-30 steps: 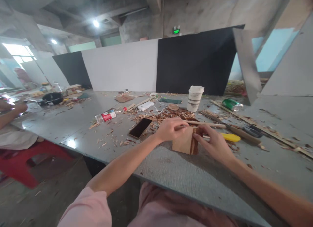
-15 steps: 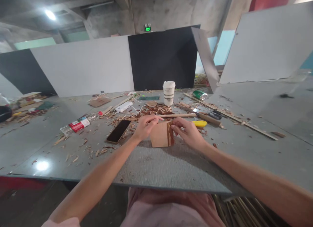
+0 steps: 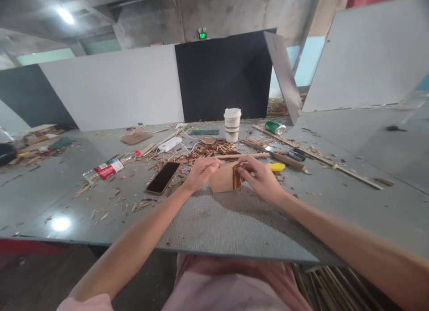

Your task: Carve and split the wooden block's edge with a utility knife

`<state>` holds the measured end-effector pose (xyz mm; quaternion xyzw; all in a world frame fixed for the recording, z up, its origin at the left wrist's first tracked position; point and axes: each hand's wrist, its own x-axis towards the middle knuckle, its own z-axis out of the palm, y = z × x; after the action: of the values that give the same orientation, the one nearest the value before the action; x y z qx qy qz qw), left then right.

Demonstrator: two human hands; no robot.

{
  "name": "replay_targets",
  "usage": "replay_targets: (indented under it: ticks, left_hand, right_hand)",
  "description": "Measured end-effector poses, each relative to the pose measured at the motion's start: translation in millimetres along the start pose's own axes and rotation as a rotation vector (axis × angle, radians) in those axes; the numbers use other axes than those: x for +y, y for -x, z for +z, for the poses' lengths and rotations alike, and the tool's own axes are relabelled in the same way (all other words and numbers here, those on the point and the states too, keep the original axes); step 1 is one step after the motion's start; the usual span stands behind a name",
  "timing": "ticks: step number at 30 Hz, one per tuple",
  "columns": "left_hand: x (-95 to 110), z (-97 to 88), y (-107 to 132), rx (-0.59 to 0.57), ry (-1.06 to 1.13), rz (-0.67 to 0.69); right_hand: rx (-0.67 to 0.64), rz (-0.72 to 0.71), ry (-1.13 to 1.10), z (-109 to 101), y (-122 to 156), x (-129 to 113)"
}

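Holding a tan block (image 3: 221,180) between the fingers of both hands, broad face toward the camera, low over the near part of the worktop (image 3: 217,221); cannot tell whether touching it. Clamped at the upper left edge by thumb and fingers of the left hand (image 3: 200,172); pinched at the opposite end, on a dark brown strip (image 3: 236,179), by the right hand (image 3: 258,173). Cannot tell whether bark, stain or a separate layer; could flake or peel there if tugged hard by the right fingers. Could also twist out of line if squeezed unevenly, with both grips set toward the ends. Just beyond the fingers, lying crosswise, a pale stick (image 3: 246,156), likely to roll if brushed by a knuckle, and loose shavings (image 3: 225,149), liable to get caught under the block if set down there. Near the right fingers, on their outer side, a yellow handle (image 3: 276,166), easily knocked by a wrist swung outward. Left of the left fingers, flat, a phone (image 3: 163,178), open to scratches from falling chips. Well beyond the fingers, upright, a paper cup (image 3: 232,124), apt to tip if struck by the shoved stick.
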<state>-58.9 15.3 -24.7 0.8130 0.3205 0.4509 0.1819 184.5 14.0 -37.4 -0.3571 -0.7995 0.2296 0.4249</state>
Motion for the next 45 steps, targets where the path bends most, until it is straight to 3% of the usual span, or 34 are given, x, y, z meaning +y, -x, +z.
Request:
replay_targets:
  ticks: [3,8,14,21,29,45]
  left_hand:
    - [-2,-1.2,0,0.013,0.046,-0.019]
    - [-5,-2.9,-3,0.004,-0.053,-0.083]
    - [-13,2.9,-5,0.143,-0.162,-0.179]
    - [-19,6.9,-3,0.189,-0.033,-0.32]
    - [-19,7.3,-4,0.13,-0.095,-0.229]
    - [-15,6.2,-3,0.236,-0.132,-0.195]
  right_hand:
    - [-0.013,0.02,0.01,0,-2,-2]
    - [-0.045,0.066,0.082,0,-6,0]
    - [-0.069,0.103,0.114,1,-8,8]
    - [-0.115,0.12,0.157,3,-7,15]
    - [-0.132,0.101,0.161,5,-7,19]
    - [-0.165,0.037,0.218,2,-7,13]
